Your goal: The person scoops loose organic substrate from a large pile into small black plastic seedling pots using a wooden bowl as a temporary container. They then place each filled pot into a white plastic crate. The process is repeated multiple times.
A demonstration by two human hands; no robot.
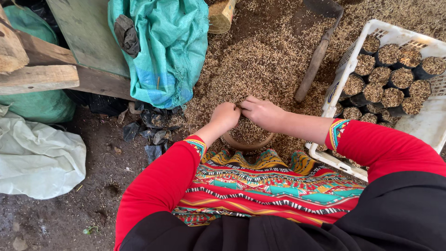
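While rice husks point(260, 60) carpet the dirt floor point(60, 209), both curled hands, left hand point(225, 117) and right hand point(262, 113), pinch a bowl point(246, 144).

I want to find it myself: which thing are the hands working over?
Start at the big heap of husks. At its near edge, both hands meet above a round bowl. Unlike the small black pots in the white crate, it is wide, brown-rimmed and alone.

Teal woven sack point(167, 51), wooden-handled spade point(316, 60), white crate point(395, 35) of filled black pots point(390, 74).
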